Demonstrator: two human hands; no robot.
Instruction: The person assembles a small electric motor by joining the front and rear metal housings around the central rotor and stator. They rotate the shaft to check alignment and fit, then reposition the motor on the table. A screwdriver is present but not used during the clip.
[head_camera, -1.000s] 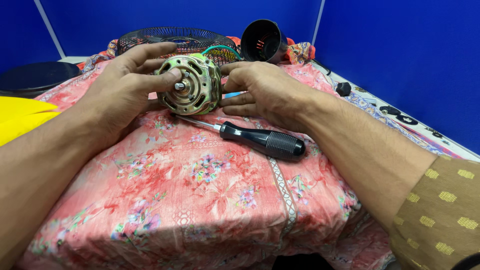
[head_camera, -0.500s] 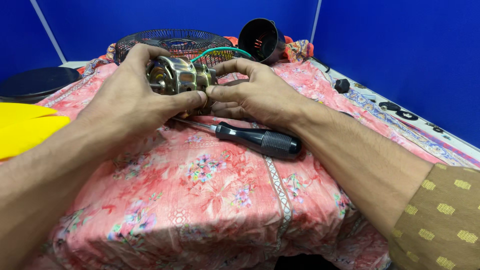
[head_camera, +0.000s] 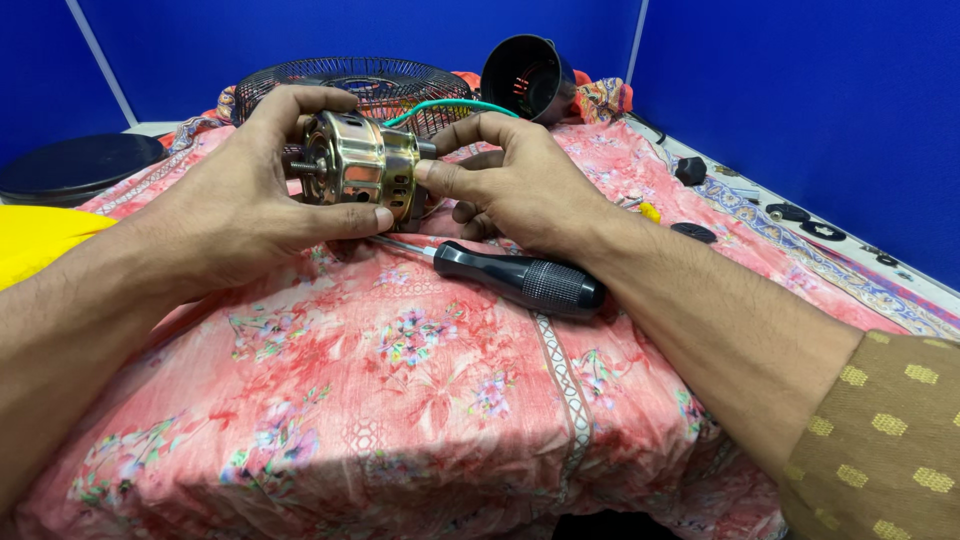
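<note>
Evidently mid-disassembly: fan motor (head_camera: 355, 168) is out of its housing, lifted just above the floral cloth (head_camera: 400, 390), left hand (head_camera: 240, 205) and right hand (head_camera: 520, 185) both clamped on it, shaft sideways; screwdriver (head_camera: 510, 275) lies unused just below the motor, wire guard (head_camera: 340, 85) behind.

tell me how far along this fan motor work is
Done: the motor is out of the fan, with the grille and black cone housing set aside. In hand: left hand and right hand hold the motor. Left: its casing looks closed; the screwdriver lies unused.
</note>
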